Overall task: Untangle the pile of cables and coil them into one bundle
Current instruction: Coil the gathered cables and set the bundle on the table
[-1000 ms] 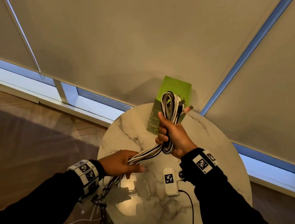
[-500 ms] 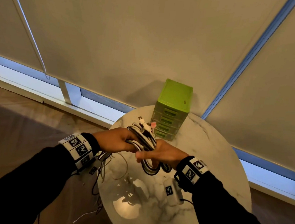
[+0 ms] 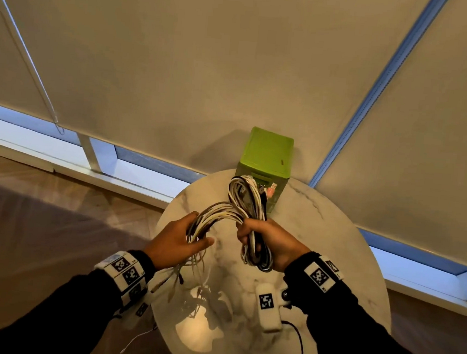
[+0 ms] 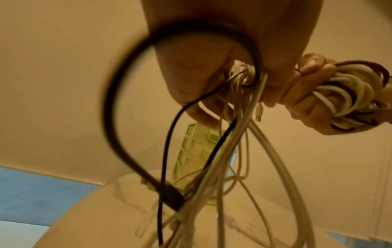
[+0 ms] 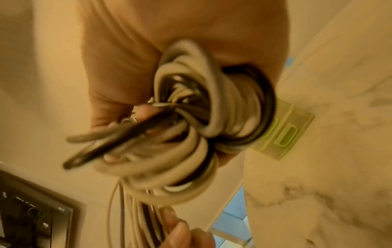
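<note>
My right hand grips a coiled bundle of white and black cables held upright above the round marble table. The coil fills the right wrist view, wrapped by my fingers. From the coil the loose strands arc left into my left hand, which holds them between thumb and fingers. In the left wrist view the strands hang down from my left hand, with a USB plug dangling. The free ends trail down over the table's left edge.
A green mini drawer unit stands at the table's far edge, just behind the coil. A white tagged device with a black cord lies on the table near my right wrist. Wooden floor lies to the left, a blind-covered window behind.
My hands, close together half a second ago, have moved apart. The right hand has lifted the coil upright again, and a fresh span of strands arcs between the two hands.
</note>
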